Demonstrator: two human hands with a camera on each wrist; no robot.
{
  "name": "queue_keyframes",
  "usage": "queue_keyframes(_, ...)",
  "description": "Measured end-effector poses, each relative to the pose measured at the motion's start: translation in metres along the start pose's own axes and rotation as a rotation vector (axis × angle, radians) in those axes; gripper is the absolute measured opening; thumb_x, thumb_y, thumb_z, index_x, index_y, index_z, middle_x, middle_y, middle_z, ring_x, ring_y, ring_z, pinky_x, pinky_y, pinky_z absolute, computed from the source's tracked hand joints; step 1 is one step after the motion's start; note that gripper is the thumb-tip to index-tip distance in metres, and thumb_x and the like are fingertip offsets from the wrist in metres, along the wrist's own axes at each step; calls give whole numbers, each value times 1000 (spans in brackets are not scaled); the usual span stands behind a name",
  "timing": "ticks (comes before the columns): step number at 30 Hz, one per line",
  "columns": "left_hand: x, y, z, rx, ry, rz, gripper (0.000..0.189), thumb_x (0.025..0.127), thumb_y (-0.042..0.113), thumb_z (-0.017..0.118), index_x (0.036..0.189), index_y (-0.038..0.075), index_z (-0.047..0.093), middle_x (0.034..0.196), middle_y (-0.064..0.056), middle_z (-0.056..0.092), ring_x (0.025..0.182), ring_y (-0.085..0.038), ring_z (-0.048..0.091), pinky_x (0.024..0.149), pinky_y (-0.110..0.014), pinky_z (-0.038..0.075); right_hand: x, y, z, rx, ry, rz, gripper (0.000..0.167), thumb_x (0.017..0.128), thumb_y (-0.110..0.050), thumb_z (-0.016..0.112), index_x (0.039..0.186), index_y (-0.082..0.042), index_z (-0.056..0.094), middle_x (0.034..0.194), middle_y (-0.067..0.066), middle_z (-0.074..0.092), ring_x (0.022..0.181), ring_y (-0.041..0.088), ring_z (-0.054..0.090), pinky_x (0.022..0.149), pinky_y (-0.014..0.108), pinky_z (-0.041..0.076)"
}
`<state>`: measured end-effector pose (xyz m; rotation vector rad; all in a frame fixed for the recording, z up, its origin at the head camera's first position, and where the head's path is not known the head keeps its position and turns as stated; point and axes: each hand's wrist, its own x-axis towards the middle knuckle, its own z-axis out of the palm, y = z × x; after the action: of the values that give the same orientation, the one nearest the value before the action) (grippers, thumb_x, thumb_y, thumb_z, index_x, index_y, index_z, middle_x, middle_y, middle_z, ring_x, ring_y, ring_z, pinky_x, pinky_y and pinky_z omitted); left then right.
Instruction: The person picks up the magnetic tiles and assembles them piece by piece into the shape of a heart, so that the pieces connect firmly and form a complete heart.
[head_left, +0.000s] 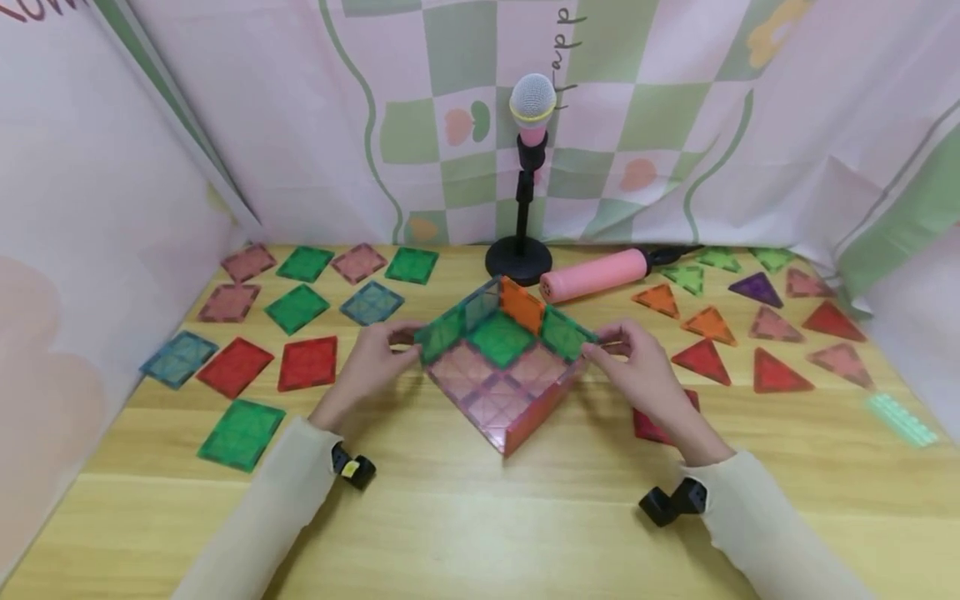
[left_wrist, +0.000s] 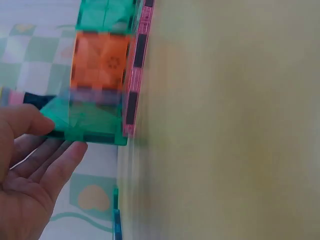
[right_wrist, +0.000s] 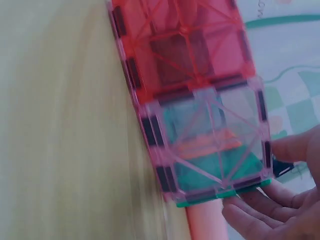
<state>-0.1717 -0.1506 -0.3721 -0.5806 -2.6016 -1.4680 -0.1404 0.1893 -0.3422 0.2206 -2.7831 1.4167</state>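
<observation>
An open-topped box of magnetic tiles (head_left: 495, 404) stands corner-on in the middle of the head view. Its base shows pink tiles and one green tile. Along the back stand a green (head_left: 442, 335), a blue (head_left: 482, 307), an orange (head_left: 522, 306) and another green tile (head_left: 564, 335). On the front right side rise a red tile (head_left: 528, 425) and a pink tile (right_wrist: 250, 117). My left hand (head_left: 378, 358) pinches the left green wall tile between thumb and fingers. At the opposite corner, my right hand (head_left: 637, 358) grips the edge where pink and green walls meet.
Loose square tiles (head_left: 235, 367) lie at the left, triangular ones (head_left: 701, 360) at the right. Behind the box are a microphone on a stand (head_left: 517, 258) and a pink cylinder (head_left: 596, 275). A red tile (head_left: 651, 425) lies beneath my right forearm. Curtains (head_left: 465, 200) border the table.
</observation>
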Motion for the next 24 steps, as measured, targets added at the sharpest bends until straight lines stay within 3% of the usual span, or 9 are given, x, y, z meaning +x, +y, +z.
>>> queue_keyframes(6, 26, -9, 0, 67, 45, -24, 24, 87, -2, 63, 110, -4, 67, 106, -22, 68, 94, -32, 67, 87, -41, 53, -13, -5, 2, 11, -31, -48, 21, 96, -17, 56, 95, 1, 66, 89, 16, 69, 76, 17, 69, 66, 23, 54)
queue_keyframes(11, 46, -15, 7, 53, 30, -61, 24, 89, 3, 63, 112, -1, 67, 108, -19, 68, 98, -31, 66, 87, -40, 53, -19, -8, 2, 42, -117, -34, 19, 96, -16, 56, 97, 2, 63, 93, 15, 67, 77, 7, 67, 68, 23, 53)
queue_keyframes(15, 57, -19, 13, 21, 33, -69, 23, 89, 3, 63, 111, -1, 67, 108, -20, 68, 100, -32, 66, 88, -39, 53, -16, -8, 5, 83, -148, -23, 21, 97, -16, 55, 102, 3, 61, 95, 17, 65, 78, 7, 65, 67, 26, 54)
queue_keyframes(19, 64, -21, 19, -14, 39, -79, 23, 88, 1, 63, 111, -3, 67, 107, -22, 68, 100, -33, 66, 88, -39, 53, -4, -9, 10, 91, -125, 13, 33, 98, -24, 53, 116, 3, 58, 109, 20, 62, 92, 20, 64, 72, 29, 56)
queue_keyframes(24, 69, -19, 26, -49, 39, -83, 24, 88, 1, 64, 111, -4, 66, 107, -23, 68, 99, -34, 66, 88, -39, 53, 17, -9, 13, 111, -136, 47, 52, 99, -29, 50, 139, 2, 40, 141, 24, 44, 125, 38, 49, 93, 45, 50)
